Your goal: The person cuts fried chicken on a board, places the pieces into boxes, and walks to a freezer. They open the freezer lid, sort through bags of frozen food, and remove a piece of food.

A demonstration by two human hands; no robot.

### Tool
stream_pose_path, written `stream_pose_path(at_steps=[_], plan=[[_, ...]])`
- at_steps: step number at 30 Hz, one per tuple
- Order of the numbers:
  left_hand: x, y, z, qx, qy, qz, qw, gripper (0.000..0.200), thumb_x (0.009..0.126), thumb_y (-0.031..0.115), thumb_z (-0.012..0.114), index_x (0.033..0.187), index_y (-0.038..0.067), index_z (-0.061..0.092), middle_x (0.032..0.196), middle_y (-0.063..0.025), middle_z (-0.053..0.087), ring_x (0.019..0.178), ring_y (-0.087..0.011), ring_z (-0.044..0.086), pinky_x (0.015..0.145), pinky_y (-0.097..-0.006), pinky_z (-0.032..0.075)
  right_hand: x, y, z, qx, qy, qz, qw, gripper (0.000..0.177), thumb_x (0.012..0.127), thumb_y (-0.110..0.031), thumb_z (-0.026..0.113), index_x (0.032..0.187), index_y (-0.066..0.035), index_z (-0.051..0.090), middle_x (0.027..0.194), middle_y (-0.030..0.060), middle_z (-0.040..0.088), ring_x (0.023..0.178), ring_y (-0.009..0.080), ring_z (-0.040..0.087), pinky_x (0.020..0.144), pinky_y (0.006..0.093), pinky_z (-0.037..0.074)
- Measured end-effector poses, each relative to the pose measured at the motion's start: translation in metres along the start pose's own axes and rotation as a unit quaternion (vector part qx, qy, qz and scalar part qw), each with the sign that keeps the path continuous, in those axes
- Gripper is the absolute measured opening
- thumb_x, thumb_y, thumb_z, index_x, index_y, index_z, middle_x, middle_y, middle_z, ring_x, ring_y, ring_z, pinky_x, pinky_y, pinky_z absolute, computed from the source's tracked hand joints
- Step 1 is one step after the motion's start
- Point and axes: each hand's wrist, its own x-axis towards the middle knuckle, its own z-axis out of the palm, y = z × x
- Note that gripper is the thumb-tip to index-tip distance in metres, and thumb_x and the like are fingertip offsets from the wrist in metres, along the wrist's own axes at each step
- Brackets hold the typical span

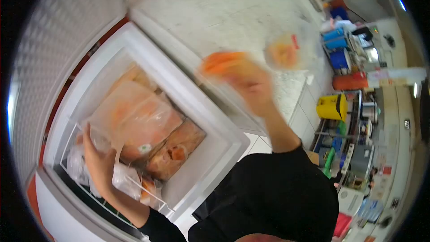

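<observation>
My left hand [99, 163] reaches into an open chest freezer [206, 130], its fingers stretched and its thumb apart, at the edge of a large clear plastic bag [143, 112] with pinkish-orange food inside. Whether it touches the bag's film is hard to tell. Outside the freezer, my right hand [251, 83] is smeared by motion. It is closed on an orange piece of food [221, 64], whose kind the blur hides. Below the large bag lies another bag of orange-brown food [177, 150]. White plastic bags [125, 179] sit in a wire basket [152, 196] beside my left forearm.
A scuffed white surface [215, 13] adjoins the freezer and holds a clear bag of yellow-orange food [284, 54]. The raised freezer lid [76, 31] stands at the left. Farther right are a yellow bin [331, 106] and shelves with blue containers [336, 39].
</observation>
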Motion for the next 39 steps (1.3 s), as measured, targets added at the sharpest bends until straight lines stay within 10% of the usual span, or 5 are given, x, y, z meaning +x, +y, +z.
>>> stream_pose_path(at_steps=[8, 11, 18, 26, 39], plan=[[-0.005, -0.005, 0.006, 0.054, 0.006, 0.066, 0.996, 0.085, 0.06, -0.008, 0.058, 0.138, 0.004, 0.027, 0.139, -0.0214, 0.033, 0.128, -0.0326, 0.035, 0.104, -0.0351, 0.031, -0.002, -0.008, -0.192, -0.646, 0.061, 0.129, 0.75, 0.042, 0.085, -0.018, 0.059, 0.123, -0.001, 0.05, 0.117, 0.0168, 0.058, 0.106, 0.0282, 0.056, 0.092, 0.0333, 0.04], [-0.007, 0.007, 0.003, 0.075, -0.004, 0.046, 0.996, 0.099, 0.056, -0.007, 0.062, 0.142, 0.01, 0.016, 0.14, -0.0281, 0.025, 0.119, -0.0422, 0.04, 0.093, -0.0373, 0.043, 0.012, -0.026, -0.057, -0.27, -0.035, -0.036, 0.962, 0.031, 0.081, -0.007, 0.06, 0.112, -0.003, 0.059, 0.108, 0.0133, 0.063, 0.096, 0.0279, 0.06, 0.084, 0.0356, 0.045], [-0.001, 0.027, 0.009, -0.006, -0.064, -0.054, 0.996, 0.105, 0.055, -0.004, 0.063, 0.144, 0.014, 0.011, 0.139, -0.0291, 0.027, 0.122, -0.041, 0.038, 0.091, -0.0379, 0.042, 0.012, 0.14, 0.316, -0.114, -0.415, 0.068, 0.9, 0.032, 0.085, -0.015, 0.049, 0.114, -0.004, 0.056, 0.108, 0.019, 0.06, 0.092, 0.0289, 0.06, 0.077, 0.0361, 0.048], [0.014, 0.004, -0.001, 0.044, -0.068, -0.056, 0.995, 0.106, 0.054, 0.0, 0.064, 0.144, 0.014, 0.009, 0.136, -0.0286, 0.033, 0.117, -0.042, 0.043, 0.09, -0.0368, 0.043, 0.026, 0.21, 0.322, -0.167, -0.292, -0.29, 0.896, 0.036, 0.089, -0.017, 0.045, 0.123, -0.007, 0.049, 0.124, 0.013, 0.05, 0.115, 0.0253, 0.047, 0.096, 0.0344, 0.037], [0.022, 0.004, 0.004, -0.007, -0.068, 0.029, 0.997, 0.105, 0.054, -0.002, 0.066, 0.143, 0.007, 0.01, 0.134, -0.0301, 0.033, 0.126, -0.0386, 0.034, 0.098, -0.0372, 0.038, 0.034, 0.112, 0.21, 0.283, -0.407, 0.156, 0.854, 0.066, 0.062, -0.006, 0.078, 0.117, -0.006, 0.043, 0.106, 0.0068, 0.054, 0.102, 0.0161, 0.054, 0.086, 0.0296, 0.046]])
